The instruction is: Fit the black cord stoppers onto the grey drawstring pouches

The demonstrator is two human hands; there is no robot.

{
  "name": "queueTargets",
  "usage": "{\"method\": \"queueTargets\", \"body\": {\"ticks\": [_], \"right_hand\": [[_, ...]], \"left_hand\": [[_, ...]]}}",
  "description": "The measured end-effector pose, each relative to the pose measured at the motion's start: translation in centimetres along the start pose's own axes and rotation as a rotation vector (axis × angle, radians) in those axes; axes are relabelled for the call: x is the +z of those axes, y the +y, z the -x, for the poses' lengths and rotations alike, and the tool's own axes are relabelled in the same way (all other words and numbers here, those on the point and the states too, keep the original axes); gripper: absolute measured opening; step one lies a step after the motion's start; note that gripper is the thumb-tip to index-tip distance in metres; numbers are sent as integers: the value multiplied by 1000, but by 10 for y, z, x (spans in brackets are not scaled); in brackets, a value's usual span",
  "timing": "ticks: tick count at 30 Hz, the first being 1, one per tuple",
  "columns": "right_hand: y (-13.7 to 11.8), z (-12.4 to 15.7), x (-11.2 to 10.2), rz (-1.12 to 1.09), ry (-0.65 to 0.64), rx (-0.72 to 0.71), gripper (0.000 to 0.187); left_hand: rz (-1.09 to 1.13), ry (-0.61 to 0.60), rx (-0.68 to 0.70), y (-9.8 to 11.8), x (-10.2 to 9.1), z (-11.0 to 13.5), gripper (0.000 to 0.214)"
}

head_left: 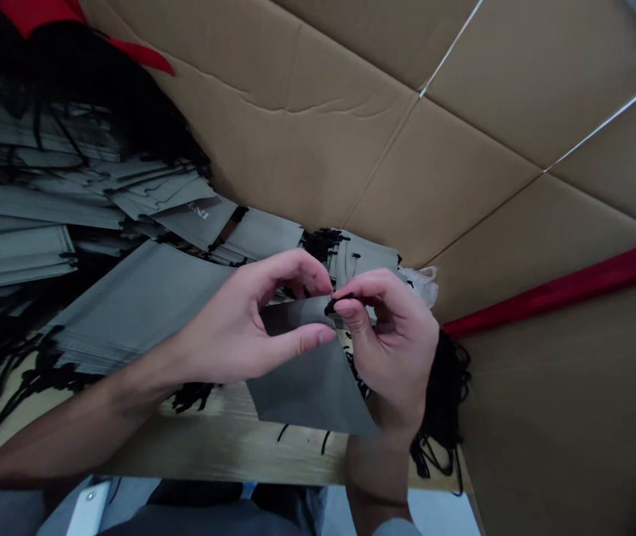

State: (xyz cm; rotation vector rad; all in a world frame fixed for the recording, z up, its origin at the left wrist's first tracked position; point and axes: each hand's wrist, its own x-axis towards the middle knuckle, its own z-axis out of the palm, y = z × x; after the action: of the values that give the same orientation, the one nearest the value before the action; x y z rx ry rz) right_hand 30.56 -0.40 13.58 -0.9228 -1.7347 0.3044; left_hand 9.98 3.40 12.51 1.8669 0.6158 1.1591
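Observation:
A flat grey bag (310,391) with a black cord hangs at the centre, its upper part bent between my two hands. My left hand (245,320) curls about this upper part, thumb along the front and fingers behind; the other fingers' grip is partly hidden. Thumb and forefinger of my right hand (390,335) pinch the black cord (342,302) at the bag's upper edge. The two hands' fingertips almost meet there. Just left of my left forearm lies a stack of similar grey bags (139,298), with black cords along its lower edge.
Piled grey bags (33,193) with black cords fill the left side. More stacks (265,234) lie along the cardboard wall (296,126). A bundle of black cords (444,394) hangs at the right table edge. Red fabric (564,286) crosses the right cardboard. Short cord pieces lie on the wooden table (223,439).

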Motion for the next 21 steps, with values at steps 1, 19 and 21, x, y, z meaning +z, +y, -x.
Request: {"method": "queueTargets", "body": {"ticks": [1,19,21], "right_hand": [[-1,0,0,-4,-2,-4,11],[-2,0,0,110,-60,18,14],[-1,1,0,72,-17,35,6]], "left_hand": [[-55,4,16,-1,1,0,30],[-168,9,-6,7,2,3,7],[-191,22,7,8,0,3,9]]}}
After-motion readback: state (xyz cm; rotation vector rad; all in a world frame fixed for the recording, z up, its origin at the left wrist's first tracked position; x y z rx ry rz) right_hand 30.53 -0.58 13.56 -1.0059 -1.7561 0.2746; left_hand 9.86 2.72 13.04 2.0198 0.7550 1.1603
